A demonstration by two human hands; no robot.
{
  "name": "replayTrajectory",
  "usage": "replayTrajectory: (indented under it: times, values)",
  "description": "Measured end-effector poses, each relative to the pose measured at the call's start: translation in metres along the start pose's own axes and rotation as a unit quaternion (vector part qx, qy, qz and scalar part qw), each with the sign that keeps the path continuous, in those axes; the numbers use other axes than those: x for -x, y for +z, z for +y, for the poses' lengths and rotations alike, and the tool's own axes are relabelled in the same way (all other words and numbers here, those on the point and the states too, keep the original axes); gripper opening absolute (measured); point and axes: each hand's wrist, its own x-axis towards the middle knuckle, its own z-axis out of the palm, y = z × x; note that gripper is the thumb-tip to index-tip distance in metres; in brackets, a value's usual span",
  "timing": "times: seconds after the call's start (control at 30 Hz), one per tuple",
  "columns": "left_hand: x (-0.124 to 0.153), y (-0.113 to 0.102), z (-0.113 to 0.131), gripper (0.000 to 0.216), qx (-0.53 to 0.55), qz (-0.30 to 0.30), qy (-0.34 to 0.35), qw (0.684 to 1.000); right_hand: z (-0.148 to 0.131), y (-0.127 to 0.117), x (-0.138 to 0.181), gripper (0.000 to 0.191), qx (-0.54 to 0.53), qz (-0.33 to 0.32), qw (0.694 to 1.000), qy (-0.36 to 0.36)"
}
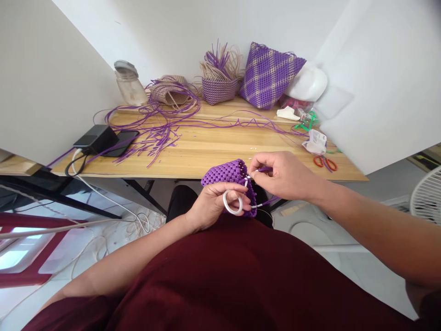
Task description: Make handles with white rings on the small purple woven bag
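My left hand (213, 204) grips a small purple woven piece (225, 174) in front of my lap, with a white ring (233, 202) lying against its fingers. My right hand (282, 174) is closed in a pinch on a thin white strand (248, 176) at the top edge of the woven piece; the strand runs down toward the ring. Both hands are just below the near edge of the wooden table (206, 151).
Loose purple strips (158, 128) sprawl over the table. At the back stand a purple and beige woven bag (268, 76), a half-woven basket (218, 82), a beige basket (172, 92) and a jar (130, 85). Red scissors (325, 162) lie right; black devices (99, 138) left. A fan (429, 195) stands far right.
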Motion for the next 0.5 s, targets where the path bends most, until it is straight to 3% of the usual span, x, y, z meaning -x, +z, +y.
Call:
replayTrajectory:
  times: [0.23, 0.5]
  values:
    - [-0.001, -0.002, -0.008, 0.044, 0.065, -0.004, -0.043, 0.997, -0.002, -0.003, 0.001, 0.009, 0.039, -0.01, 0.999, -0.013]
    - [0.0, -0.009, 0.001, 0.046, -0.007, -0.027, -0.1, 0.995, 0.014, 0.0, 0.003, 0.012, 0.142, -0.091, 0.979, -0.111]
